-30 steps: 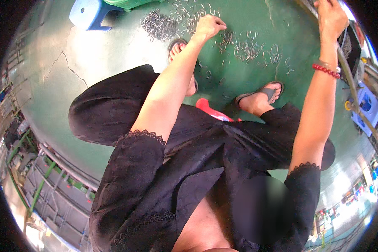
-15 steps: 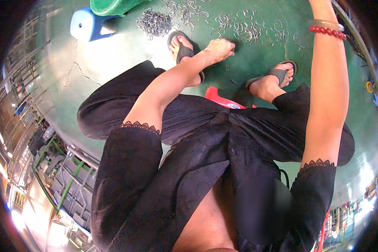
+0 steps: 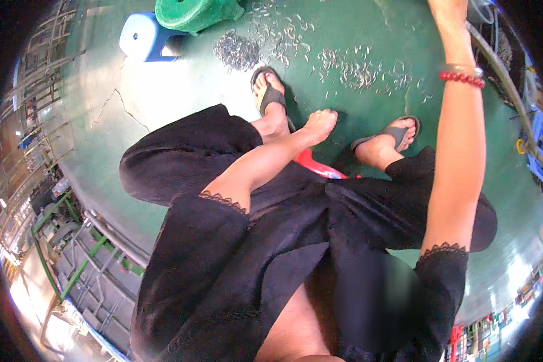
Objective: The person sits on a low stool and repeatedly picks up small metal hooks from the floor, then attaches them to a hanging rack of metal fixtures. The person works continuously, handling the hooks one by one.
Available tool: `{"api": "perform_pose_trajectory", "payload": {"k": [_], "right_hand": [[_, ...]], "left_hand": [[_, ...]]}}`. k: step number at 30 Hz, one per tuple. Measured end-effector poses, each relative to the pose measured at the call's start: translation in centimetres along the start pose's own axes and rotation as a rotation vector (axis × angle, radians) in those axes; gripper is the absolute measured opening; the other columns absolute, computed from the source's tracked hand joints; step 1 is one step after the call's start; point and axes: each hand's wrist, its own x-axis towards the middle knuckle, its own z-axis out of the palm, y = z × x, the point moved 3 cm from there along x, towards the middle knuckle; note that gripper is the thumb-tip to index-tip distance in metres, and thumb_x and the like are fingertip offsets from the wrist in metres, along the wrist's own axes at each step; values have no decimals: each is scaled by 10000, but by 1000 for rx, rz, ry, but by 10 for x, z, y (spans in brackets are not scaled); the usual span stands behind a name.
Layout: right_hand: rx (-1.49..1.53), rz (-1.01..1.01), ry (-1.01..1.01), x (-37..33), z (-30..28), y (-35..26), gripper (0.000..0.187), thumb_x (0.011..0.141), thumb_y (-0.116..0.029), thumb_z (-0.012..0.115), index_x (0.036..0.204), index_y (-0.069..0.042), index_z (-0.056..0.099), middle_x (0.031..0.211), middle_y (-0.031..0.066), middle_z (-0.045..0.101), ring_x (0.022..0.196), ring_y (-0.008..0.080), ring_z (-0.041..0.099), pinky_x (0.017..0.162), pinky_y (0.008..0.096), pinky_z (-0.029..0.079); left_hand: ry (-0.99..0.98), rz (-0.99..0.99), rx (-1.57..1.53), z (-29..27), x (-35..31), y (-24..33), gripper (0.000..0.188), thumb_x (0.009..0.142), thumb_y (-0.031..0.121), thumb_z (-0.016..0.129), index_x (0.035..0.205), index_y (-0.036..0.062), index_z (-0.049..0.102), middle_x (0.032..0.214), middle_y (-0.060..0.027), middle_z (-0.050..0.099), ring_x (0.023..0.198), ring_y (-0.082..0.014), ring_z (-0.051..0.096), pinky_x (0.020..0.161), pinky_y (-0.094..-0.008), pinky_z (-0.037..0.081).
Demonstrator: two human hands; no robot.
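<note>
I see the clips (image 3: pixel 350 69) scattered on the green floor (image 3: pixel 368 24), just beyond my feet. My left hand (image 3: pixel 321 123) hangs between the sandals, fingers (image 3: pixel 330 114) loosely curled and holding nothing. My right hand (image 3: pixel 446 9) is cut off at the top; its grip I cannot tell. Left of the clips stand a green tub (image 3: pixel 193 13) and a blue stool (image 3: pixel 143 39).

I see a green painted floor (image 3: pixel 476 199) with a crack (image 3: pixel 117 108) at the left, glare over it. A blue stool (image 3: pixel 142 39) stands beside a green tub (image 3: pixel 193 13). Green-framed metal racks (image 3: pixel 72 265) lie lower left.
</note>
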Motion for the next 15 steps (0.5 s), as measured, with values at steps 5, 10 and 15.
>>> {"api": "perform_pose_trajectory", "payload": {"k": [5, 10, 15], "right_hand": [[136, 86, -115, -7, 3, -1, 233, 863, -229, 542, 935, -35, 650, 682, 102, 654, 574, 176, 636, 597, 317, 488], [313, 453, -284, -3, -19, -12, 290, 866, -220, 559, 971, 41, 627, 698, 112, 659, 569, 152, 632, 575, 294, 488], [439, 564, -362, -11, -22, -9, 271, 862, -186, 572, 988, 48, 621, 739, 101, 672, 574, 126, 627, 564, 269, 484]], "left_hand": [[135, -169, -796, -115, 46, 21, 200, 823, 119, 577, 1002, 60, 642, 703, -100, 613, 581, -197, 623, 565, -321, 512], [572, 183, -1065, -238, 96, 70, 240, 850, 42, 565, 1081, -16, 597, 759, -88, 604, 586, -124, 601, 568, -251, 533], [513, 205, -1650, -296, 130, 106, 194, 844, 28, 586, 1001, -86, 579, 806, -95, 611, 630, -145, 608, 605, -254, 554]]}}
